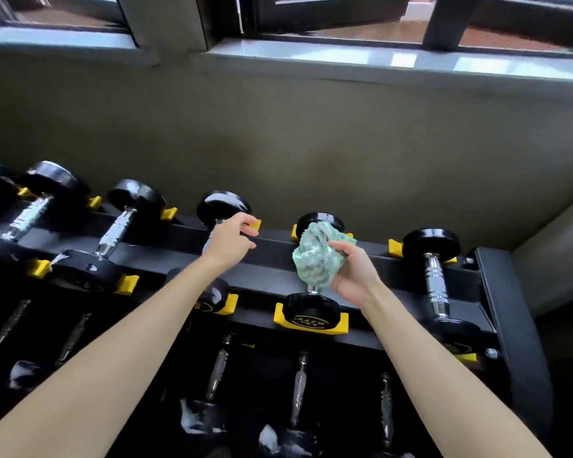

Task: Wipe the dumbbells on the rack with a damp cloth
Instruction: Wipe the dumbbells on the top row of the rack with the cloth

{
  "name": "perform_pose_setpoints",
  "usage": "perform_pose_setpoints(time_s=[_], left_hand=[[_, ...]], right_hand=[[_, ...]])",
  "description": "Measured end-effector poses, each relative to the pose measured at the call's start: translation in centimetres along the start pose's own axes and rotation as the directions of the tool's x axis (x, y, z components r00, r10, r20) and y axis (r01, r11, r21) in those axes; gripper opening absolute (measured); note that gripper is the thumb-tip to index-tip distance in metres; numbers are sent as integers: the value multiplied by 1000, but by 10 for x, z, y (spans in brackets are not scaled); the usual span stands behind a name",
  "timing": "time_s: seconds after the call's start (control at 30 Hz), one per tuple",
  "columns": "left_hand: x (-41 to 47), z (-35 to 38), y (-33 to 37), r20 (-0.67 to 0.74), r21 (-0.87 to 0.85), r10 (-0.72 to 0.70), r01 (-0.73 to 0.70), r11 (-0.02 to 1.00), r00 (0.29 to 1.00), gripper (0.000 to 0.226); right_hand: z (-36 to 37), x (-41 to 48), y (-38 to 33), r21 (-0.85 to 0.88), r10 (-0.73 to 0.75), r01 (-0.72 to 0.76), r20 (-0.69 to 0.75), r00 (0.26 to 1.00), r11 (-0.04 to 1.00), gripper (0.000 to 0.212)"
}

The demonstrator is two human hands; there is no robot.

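A black rack (268, 256) with yellow cradles carries several black dumbbells with chrome handles. My right hand (353, 272) grips a crumpled green-and-white cloth (315, 256), pressed over the handle of a small dumbbell (311, 310) right of centre; the cloth hides most of that handle. My left hand (230, 241) hovers over the handle of the neighbouring dumbbell (222, 206), fingers apart and slightly curled, holding nothing. Another small dumbbell (434, 259) rests at the rack's right end.
Bigger dumbbells (126, 223) fill the rack's left side, and a lower tier (298, 391) holds more with wet patches on their heads. A beige wall (311, 133) rises close behind the rack, with a window sill (344, 57) above. The rack's side frame (510, 325) ends at the right.
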State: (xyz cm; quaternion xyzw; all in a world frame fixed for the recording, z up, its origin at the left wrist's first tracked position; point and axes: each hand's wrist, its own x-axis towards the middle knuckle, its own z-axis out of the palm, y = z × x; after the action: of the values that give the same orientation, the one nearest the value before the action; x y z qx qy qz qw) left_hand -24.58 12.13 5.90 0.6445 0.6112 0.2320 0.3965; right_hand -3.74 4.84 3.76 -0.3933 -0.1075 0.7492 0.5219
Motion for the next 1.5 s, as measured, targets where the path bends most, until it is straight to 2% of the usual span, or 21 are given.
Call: perform_pose_setpoints(time_s=[0.1,0.23,0.3,0.37,0.43,0.5,0.63,0.8,1.03,1.17,1.27,1.4,1.5], left_hand=[[6,-33,-15,-51,-3,32,-32,999,998,40],[20,-78,-56,-57,15,20,-19,1000,998,35],[24,-93,-76,29,81,13,-15,997,999,36],[25,-106,-91,176,170,13,-44,984,984,40],[24,-114,-106,359,258,-5,-94,962,933,47],[24,-117,-120,492,303,-20,-150,941,871,52],[28,-115,-132,519,296,35,-217,930,854,51],[28,-113,-137,459,242,51,-180,953,887,53],[22,-112,-146,396,201,27,-116,973,918,53],[17,-113,-144,381,142,-4,-54,988,924,54],[16,-119,-146,440,30,-23,10,999,898,59],[12,-129,-151,503,-129,-27,106,986,864,69],[8,-132,-154,490,-179,-19,122,976,872,73]], right_hand=[[21,9,20,44,-47,48,-23,999,998,27],[52,31,65,-57,-180,173,-171,969,983,30],[61,42,92,-125,-244,219,-253,936,968,35],[71,52,121,-174,-292,244,-349,891,954,39],[77,62,149,-185,-308,250,-456,835,950,46],[77,68,173,-119,-305,288,-547,780,950,50],[84,67,214,28,-252,352,-646,721,935,38],[110,71,232,68,-262,399,-650,713,915,38],[145,51,227,-157,-467,486,-630,621,860,27],[160,47,229,-194,-501,485,-568,653,853,21],[167,45,235,-231,-532,491,-524,665,840,20],[177,48,240,-391,-598,460,-407,691,798,22],[182,49,242,-530,-633,423,-313,708,735,23]])
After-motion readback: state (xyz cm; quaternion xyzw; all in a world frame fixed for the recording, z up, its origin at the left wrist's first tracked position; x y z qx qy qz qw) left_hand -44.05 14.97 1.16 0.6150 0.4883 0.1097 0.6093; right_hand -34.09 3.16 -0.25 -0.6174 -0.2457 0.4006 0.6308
